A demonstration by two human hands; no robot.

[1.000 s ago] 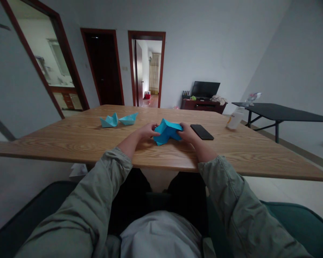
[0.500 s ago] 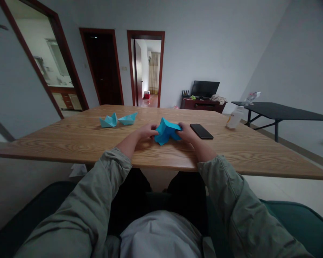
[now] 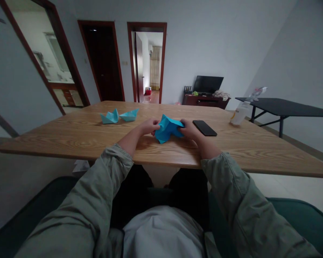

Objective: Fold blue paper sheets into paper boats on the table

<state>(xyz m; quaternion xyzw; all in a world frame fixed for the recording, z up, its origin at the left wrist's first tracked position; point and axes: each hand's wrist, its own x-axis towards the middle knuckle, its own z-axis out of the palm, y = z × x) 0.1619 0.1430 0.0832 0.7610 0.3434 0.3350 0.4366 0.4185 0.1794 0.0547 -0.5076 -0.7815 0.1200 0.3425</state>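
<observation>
Between my hands is a partly folded sheet of bright blue paper [image 3: 167, 129], with several points sticking out and one peak standing up. My left hand [image 3: 150, 127] pinches its left edge between thumb and fingers. On the other side, my right hand [image 3: 188, 129] is closed on the paper's right part; some fingertips are hidden behind it. The paper is held just over the wooden table [image 3: 118, 141], and I cannot tell whether its lowest corner touches the top.
Two lighter blue folded paper boats [image 3: 110, 117] [image 3: 129, 115] sit to the left. A black phone [image 3: 204, 128] lies right of my right hand. Farther right stands a translucent spray bottle [image 3: 240, 114]. Behind are a black table [image 3: 293, 106] and a television [image 3: 208, 84] on a cabinet.
The view has tilted and shifted slightly, so everything sits a little differently in it. Both hands keep hold of the blue paper, whose upper folds are turned slightly.
</observation>
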